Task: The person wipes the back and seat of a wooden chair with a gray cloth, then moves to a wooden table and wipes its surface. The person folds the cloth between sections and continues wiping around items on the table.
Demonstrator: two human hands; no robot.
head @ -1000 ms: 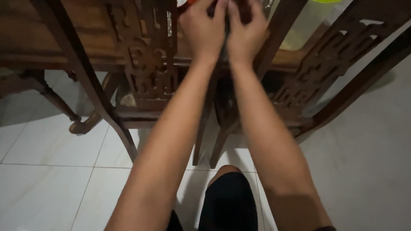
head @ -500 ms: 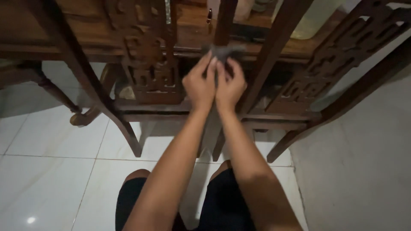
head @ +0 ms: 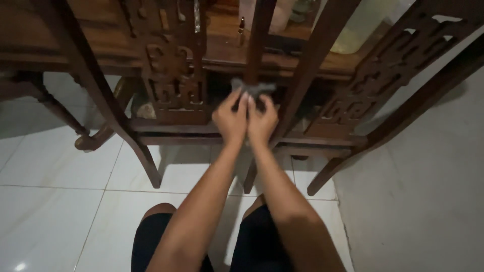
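Observation:
My left hand and my right hand are pressed together in front of me, both pinching a small grey crumpled cloth that sticks up above the fingertips. The hands hover in the gap between two carved dark wooden chairs: the left chair and the right chair. Behind the chair backs is a dark wooden table. My bare forearms reach forward over my knees in black shorts.
A pale yellow plastic container and a pinkish container stand on the table top behind the chairs. White floor tiles lie below. A carved table leg stands at the left.
My hands came down and back from the table top, bringing the grey cloth with them, and now sit lower, between the chair backs.

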